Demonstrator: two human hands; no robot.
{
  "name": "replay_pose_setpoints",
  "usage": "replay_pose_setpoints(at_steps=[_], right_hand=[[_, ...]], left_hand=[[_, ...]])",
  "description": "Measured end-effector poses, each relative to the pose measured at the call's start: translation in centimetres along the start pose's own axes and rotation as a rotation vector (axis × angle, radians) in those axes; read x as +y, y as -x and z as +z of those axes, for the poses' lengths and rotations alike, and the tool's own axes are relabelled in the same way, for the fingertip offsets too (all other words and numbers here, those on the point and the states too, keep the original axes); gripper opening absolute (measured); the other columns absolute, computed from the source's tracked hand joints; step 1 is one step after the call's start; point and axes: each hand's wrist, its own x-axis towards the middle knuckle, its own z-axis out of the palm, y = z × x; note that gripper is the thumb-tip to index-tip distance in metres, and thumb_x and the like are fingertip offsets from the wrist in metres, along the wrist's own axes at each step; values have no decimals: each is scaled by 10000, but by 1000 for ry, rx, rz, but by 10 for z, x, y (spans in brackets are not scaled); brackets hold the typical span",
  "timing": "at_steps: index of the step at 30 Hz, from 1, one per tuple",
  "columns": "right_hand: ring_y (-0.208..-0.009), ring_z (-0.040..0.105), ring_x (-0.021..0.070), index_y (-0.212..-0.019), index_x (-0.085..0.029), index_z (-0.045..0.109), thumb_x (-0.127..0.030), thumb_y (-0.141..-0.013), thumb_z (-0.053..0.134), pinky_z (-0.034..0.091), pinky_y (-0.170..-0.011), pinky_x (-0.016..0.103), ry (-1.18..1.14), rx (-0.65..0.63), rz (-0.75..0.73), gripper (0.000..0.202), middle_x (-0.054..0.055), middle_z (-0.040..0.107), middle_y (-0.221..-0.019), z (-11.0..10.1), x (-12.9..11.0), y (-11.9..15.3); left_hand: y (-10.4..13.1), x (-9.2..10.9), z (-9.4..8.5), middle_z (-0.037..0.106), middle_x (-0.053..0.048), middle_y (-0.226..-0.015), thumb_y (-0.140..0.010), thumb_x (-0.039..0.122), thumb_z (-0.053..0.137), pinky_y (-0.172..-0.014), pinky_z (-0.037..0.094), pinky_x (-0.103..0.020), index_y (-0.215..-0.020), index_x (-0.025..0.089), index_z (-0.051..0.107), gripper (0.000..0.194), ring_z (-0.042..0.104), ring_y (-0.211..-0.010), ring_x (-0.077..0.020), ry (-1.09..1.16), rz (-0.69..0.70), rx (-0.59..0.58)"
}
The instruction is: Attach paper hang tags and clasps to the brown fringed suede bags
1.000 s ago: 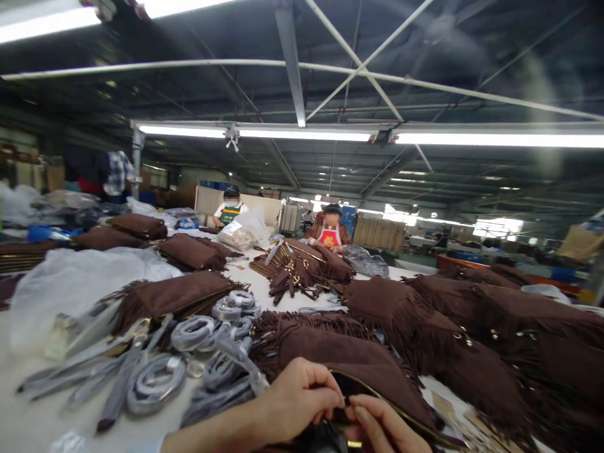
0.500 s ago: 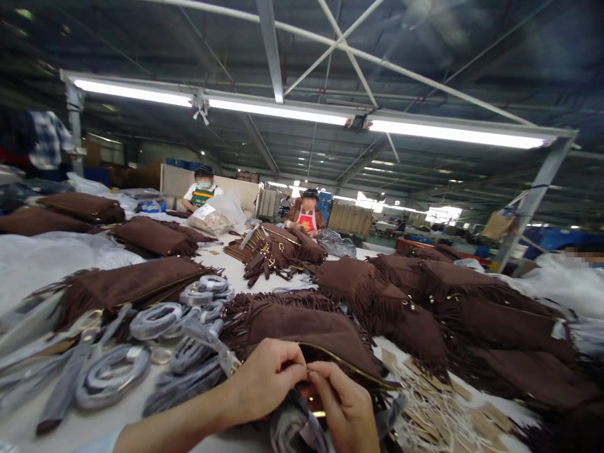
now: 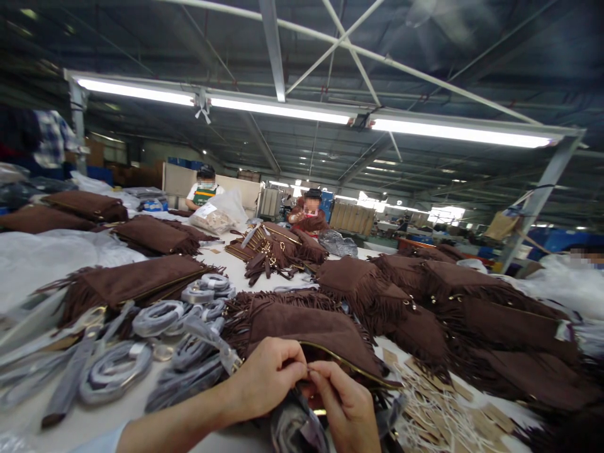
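Observation:
A dark brown fringed bag [image 3: 306, 324] lies right in front of me, its gold zip gaping along the near edge. My left hand [image 3: 268, 380] and my right hand [image 3: 346, 399] meet at that opening, thumbs and forefingers pinched together, fingertips nearly touching. Whatever sits between the fingertips is too small to make out. Below them, partly covered by the hands, is a coiled strap in clear wrap [image 3: 297, 428]. More wrapped coiled straps [image 3: 116, 371] spread to the left of my forearm.
Brown fringed bags [image 3: 500, 314] are piled along the right, with others [image 3: 136, 280] at left. Card tags with white strings [image 3: 438, 402] lie by my right hand. Small brown pieces with gold clasps [image 3: 267, 255] sit mid-table. Two people [image 3: 205, 189] work across the table.
Both my hands stay pinched in the same place at the bag's opening. Across the table, the person in the middle has raised an arm and brown material.

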Motion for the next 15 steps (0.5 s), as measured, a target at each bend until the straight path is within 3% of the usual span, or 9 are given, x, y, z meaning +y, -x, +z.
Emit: replay_pose_setpoints(at_steps=[8,15], right_hand=[[-605,581,145,-767,-238,701,-388,-937,508,430,-588,212,216,-37,-207,297,5,627,-663,-2,8,-1],[-625,599,139,-796,-235,655,-326,-965,444,427,-604,204,343,-142,-262,286,7,636,-713,-7,23,1]], left_hand=[[1,-3,9,584,20,-638,-791,182,478,-611,316,-233,-634,168,587,192,518,-648,-127,-150,53,55],[5,-10,8,642,7,-700,-769,119,438,-654,375,-226,-699,172,631,213,573,-696,-139,-156,47,-24]])
